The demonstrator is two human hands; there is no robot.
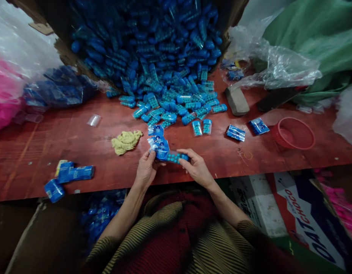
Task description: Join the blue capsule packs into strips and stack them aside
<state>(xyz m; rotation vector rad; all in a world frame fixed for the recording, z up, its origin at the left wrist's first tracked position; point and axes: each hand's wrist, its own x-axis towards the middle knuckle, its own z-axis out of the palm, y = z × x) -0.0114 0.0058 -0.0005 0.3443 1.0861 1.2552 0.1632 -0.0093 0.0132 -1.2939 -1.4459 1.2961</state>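
Note:
My left hand (147, 167) pinches a blue printed plastic sleeve (162, 150) near the table's front edge. My right hand (197, 167) grips the blue-capped end of a small clear bottle (173, 157) filled with turquoise balls. The bottle's other end meets the sleeve; whether it is inside cannot be made out. Just beyond lies another blue printed sleeve (155, 130). A crumpled yellow-green cloth (126, 142) rests left of my hands. Two upright bottles (196, 128) stand beyond my right hand.
A large open cardboard box (61, 53) spills a heap of blue-capped bottles (167, 102) onto the red table (107, 175). Blue wrapped pieces (74, 172) lie at the left front edge. Toward the right are blue packets (235, 133), a grey block (237, 101) and a red basket (294, 133).

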